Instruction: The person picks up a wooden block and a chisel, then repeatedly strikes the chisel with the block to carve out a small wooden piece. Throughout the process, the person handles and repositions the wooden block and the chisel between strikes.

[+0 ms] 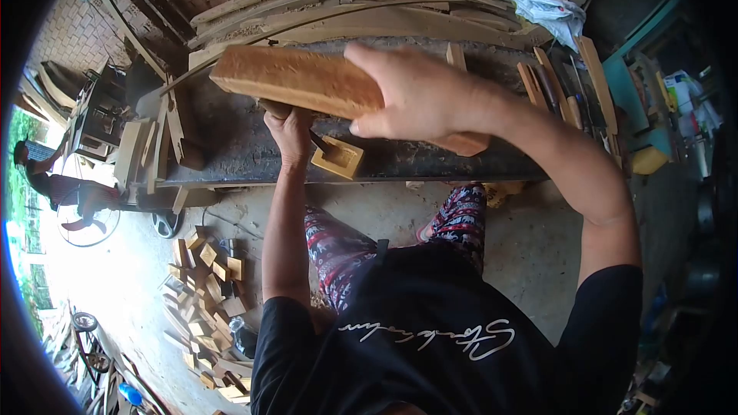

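My right hand [407, 96] grips one end of a thick, long wooden block [296, 81], raised over the bench. Below its far end, my left hand [290, 134] is closed around a chisel [318, 141]; the handle is mostly hidden by my fingers and the raised block. The chisel's dark blade slants down to the recess in a small yellowish wood block [350, 163] at the bench's front edge. Another wooden piece [465, 143] lies on the bench, partly hidden under my right wrist.
The dark workbench [415, 165] spans the front, with curved boards [369, 23] stacked behind. Tools and wood strips [565, 92] lie at the right, beside a plastic bag [542, 8]. Cut blocks [207, 284] are heaped on the floor. Another person [69, 184] is at far left.
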`<state>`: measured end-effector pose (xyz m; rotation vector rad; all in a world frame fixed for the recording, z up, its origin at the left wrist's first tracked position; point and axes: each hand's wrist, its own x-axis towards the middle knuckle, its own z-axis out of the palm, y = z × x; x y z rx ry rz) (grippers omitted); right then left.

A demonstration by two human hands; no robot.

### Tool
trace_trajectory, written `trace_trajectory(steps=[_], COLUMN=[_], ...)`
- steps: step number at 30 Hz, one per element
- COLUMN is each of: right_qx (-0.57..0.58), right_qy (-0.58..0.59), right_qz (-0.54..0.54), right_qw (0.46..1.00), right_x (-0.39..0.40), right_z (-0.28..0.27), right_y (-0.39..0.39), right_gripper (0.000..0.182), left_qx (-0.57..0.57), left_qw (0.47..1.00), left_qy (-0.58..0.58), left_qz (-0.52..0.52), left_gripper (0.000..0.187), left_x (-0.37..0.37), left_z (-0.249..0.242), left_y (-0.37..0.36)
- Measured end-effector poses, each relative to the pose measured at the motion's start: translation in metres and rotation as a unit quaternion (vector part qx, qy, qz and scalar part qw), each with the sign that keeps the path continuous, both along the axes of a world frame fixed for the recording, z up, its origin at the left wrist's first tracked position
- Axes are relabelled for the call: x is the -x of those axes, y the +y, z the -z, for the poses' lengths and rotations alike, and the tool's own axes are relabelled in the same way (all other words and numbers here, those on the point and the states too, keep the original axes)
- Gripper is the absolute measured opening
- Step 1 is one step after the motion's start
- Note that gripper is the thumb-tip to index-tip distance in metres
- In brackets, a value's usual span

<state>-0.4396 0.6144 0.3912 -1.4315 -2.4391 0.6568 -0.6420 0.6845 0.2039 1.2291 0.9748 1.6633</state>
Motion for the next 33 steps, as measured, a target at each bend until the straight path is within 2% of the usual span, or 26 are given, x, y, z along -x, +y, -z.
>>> trace_trajectory(steps=[1, 2, 4, 5, 7, 9, 10, 11, 12, 14, 19, 21, 23, 25, 27, 30, 32, 33], right_qx=[-0.045, -0.043, -0.104, -0.103, -0.105, 0.032, 0.037, 0.044, 0.045, 0.004, 0.008, 0.001, 0.003, 0.009, -0.074, -0.072, -0.235, -0.233], right_qy=[0.007, 0.005, 0.191, 0.19, 0.261, 0.027, 0.032, 0.035, 0.032, 0.15, 0.172, 0.17, 0.175, 0.18, 0.204, 0.204, 0.248, 0.248], right_qz=[-0.006, -0.007, -0.041, -0.041, -0.029, -0.008, 0.01, 0.026, 0.026, 0.057, 0.084, 0.084, 0.083, 0.079, 0.061, 0.029, -0.044, -0.043], right_qw=[0.999, 0.999, 0.975, 0.975, 0.959, 0.999, 0.999, 0.998, 0.998, 0.987, 0.981, 0.982, 0.981, 0.98, 0.974, 0.976, 0.939, 0.939], right_x=[0.0, 0.002, 0.008, 0.011, 0.016, 0.006, 0.001, -0.004, -0.007, -0.011, -0.018, -0.018, -0.019, -0.017, -0.015, -0.008, 0.001, 0.011], right_z=[-0.011, -0.018, -0.024, -0.016, 0.01, 0.025, 0.025, 0.025, 0.026, 0.029, 0.027, 0.032, 0.036, 0.04, 0.042, 0.01, 0.002, -0.004], right_y=[0.0, -0.003, -0.011, -0.012, -0.012, 0.0, 0.002, 0.001, 0.0, -0.005, -0.015, -0.017, -0.016, -0.015, -0.012, -0.012, -0.001, 0.003], right_gripper=[0.059, 0.059, 0.062, 0.062, 0.06, 0.058, 0.059, 0.06, 0.06, 0.062, 0.061, 0.062, 0.063, 0.063, 0.063, 0.064, 0.063, 0.063], left_qx=[0.008, 0.01, -0.011, -0.042, -0.164, -0.022, 0.032, 0.005, 0.006, -0.005, -0.029, -0.072, -0.06, -0.052, -0.046, -0.029, -0.013, -0.009], left_qw=[1.0, 1.0, 1.0, 0.998, 0.976, 1.0, 0.997, 0.998, 0.998, 0.998, 0.998, 0.991, 0.993, 0.998, 0.998, 0.997, 0.998, 0.999], left_qy=[-0.006, -0.008, 0.022, 0.04, 0.117, -0.011, -0.069, -0.054, -0.06, -0.063, -0.058, -0.109, -0.104, -0.037, -0.038, -0.057, -0.057, -0.039], left_qz=[0.002, 0.002, -0.015, -0.038, -0.082, 0.006, -0.014, 0.018, 0.003, -0.003, 0.0, 0.015, 0.01, 0.027, 0.032, 0.032, 0.024, 0.019], left_gripper=[0.013, 0.013, 0.011, 0.009, 0.008, 0.007, 0.008, 0.014, 0.016, 0.024, 0.028, 0.028, 0.028, 0.026, 0.023, 0.018, 0.02, 0.025], left_x=[0.0, -0.002, -0.007, -0.007, -0.01, -0.004, -0.011, 0.002, 0.001, 0.0, 0.001, 0.0, 0.001, 0.006, 0.004, 0.003, 0.004, 0.005], left_z=[-0.002, -0.008, -0.017, -0.003, -0.003, -0.003, -0.016, -0.003, -0.001, -0.007, -0.004, -0.009, -0.009, -0.005, -0.005, -0.001, 0.002, 0.002], left_y=[-0.001, -0.003, -0.011, -0.007, -0.002, -0.006, -0.008, 0.002, 0.002, -0.003, -0.018, -0.022, -0.022, -0.022, -0.022, -0.019, -0.016, -0.015])
